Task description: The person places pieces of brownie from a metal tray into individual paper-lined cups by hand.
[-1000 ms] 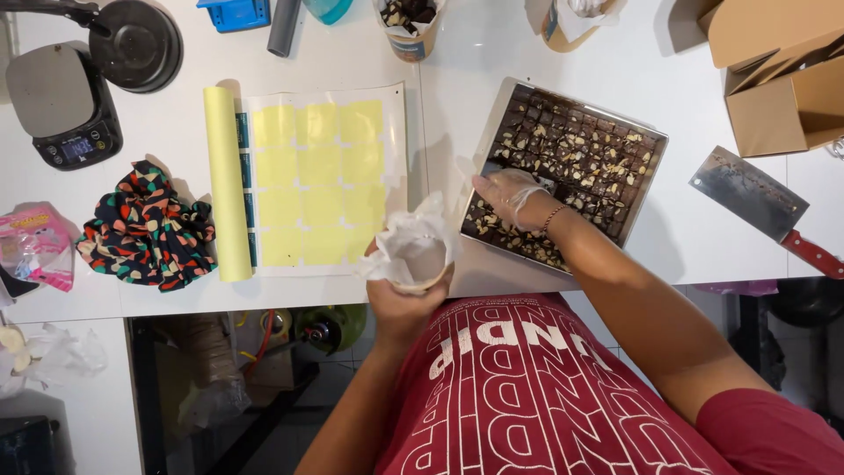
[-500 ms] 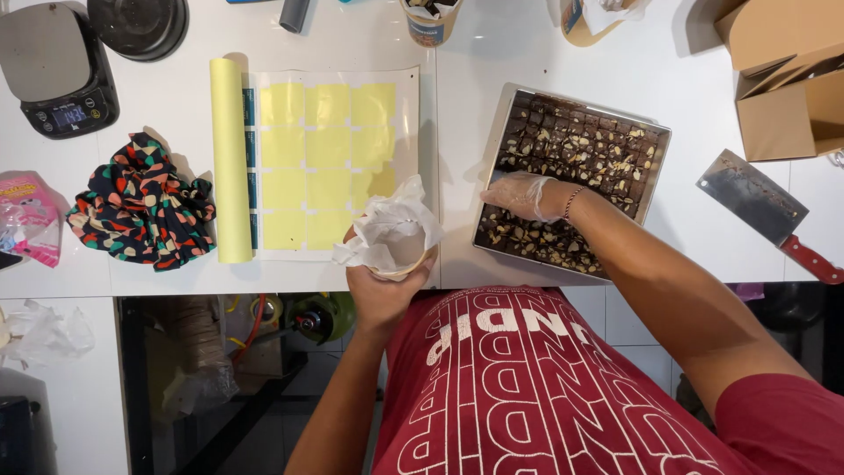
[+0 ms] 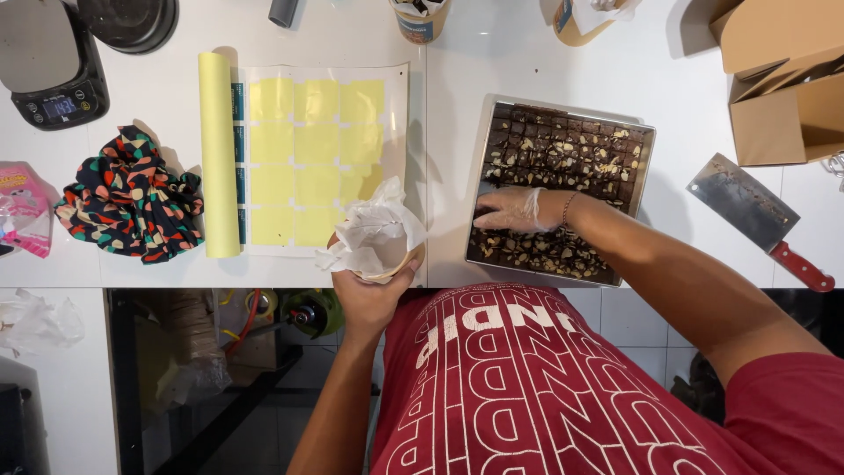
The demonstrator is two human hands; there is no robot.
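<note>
Head view: left hand (image 3: pixel 374 299) grips a paper-lined cup (image 3: pixel 380 242). Right hand (image 3: pixel 514 209), gloved, rests open-fingered on brownies (image 3: pixel 563 158) in a tray (image 3: pixel 485 149) at 3 o'clock from the cup.

We take the tray (image 3: pixel 485 176) of cut brownies (image 3: pixel 571 149) as our mark. Our right hand (image 3: pixel 514 209) lies in it. Left of it our left hand (image 3: pixel 374 295) holds a paper-lined cup (image 3: pixel 380 239); farther left lie the sticker sheet (image 3: pixel 321 158), then a cloth (image 3: pixel 132 198). Right lies a cleaver (image 3: pixel 756 215); beyond that, a box (image 3: pixel 778 84).
</note>
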